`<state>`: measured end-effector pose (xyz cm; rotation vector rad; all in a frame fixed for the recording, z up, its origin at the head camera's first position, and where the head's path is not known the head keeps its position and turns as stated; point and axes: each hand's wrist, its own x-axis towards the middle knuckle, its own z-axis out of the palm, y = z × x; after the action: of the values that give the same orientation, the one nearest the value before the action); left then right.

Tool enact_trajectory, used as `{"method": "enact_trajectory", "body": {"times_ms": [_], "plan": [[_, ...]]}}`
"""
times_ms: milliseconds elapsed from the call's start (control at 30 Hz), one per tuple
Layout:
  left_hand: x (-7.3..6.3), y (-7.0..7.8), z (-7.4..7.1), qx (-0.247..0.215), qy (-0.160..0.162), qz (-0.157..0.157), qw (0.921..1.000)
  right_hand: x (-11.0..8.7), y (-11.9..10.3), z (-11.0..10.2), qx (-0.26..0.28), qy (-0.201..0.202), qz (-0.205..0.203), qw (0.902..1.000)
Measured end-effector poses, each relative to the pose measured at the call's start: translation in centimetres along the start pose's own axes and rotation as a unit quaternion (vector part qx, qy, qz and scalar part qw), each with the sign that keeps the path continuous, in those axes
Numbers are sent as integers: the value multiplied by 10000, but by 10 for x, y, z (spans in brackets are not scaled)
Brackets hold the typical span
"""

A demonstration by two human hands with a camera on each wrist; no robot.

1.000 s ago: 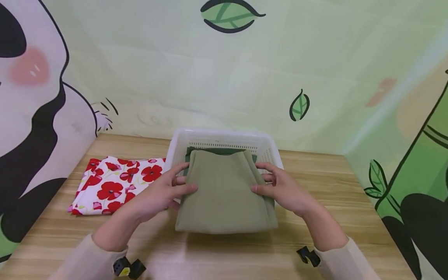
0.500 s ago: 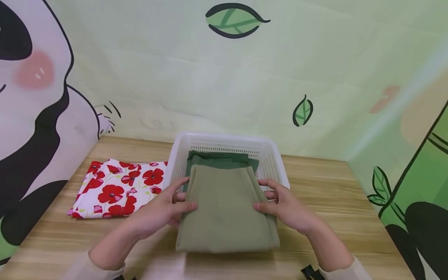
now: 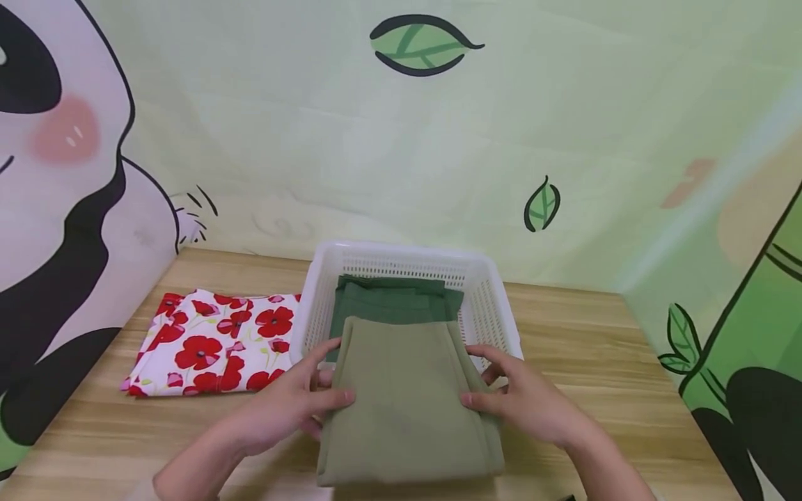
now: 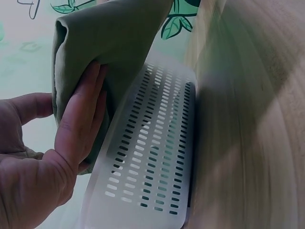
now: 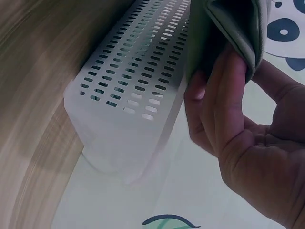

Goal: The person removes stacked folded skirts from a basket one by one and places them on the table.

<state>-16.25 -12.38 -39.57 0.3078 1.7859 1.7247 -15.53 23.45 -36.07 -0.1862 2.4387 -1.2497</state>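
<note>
A folded olive-green cloth garment (image 3: 407,403) hangs over the near side of a white plastic basket (image 3: 507,327). My left hand (image 3: 288,403) pinches its left edge, thumb on top and fingers beneath. On the opposite edge my right hand (image 3: 526,396) grips it the same way. Both wrist views show the cloth lifted above the basket's slotted wall, between thumb and fingers. Inside the basket lies a folded dark green cloth (image 3: 395,296), partly hidden by the olive one.
To the basket's left, a folded white cloth with red poppies (image 3: 213,341) lies on the wooden table (image 3: 576,334). A pale green printed backdrop (image 3: 301,139) with leaves and a panda stands behind the table.
Both hands have drawn the olive garment toward the body, off the basket's middle. More of the dark green cloth in the basket now shows. The poppy cloth stays put.
</note>
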Motion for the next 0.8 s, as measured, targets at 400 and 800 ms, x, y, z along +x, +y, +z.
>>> {"method": "enact_trajectory", "body": {"times_ms": [400, 800], "plan": [[-6, -16, 9, -148, -140, -108, 9997, -19, 9, 10, -219, 149, 154, 9995], [-5, -24, 7, 128, -273, -163, 9994, -15, 18, 10, 320, -530, -257, 9977]]}}
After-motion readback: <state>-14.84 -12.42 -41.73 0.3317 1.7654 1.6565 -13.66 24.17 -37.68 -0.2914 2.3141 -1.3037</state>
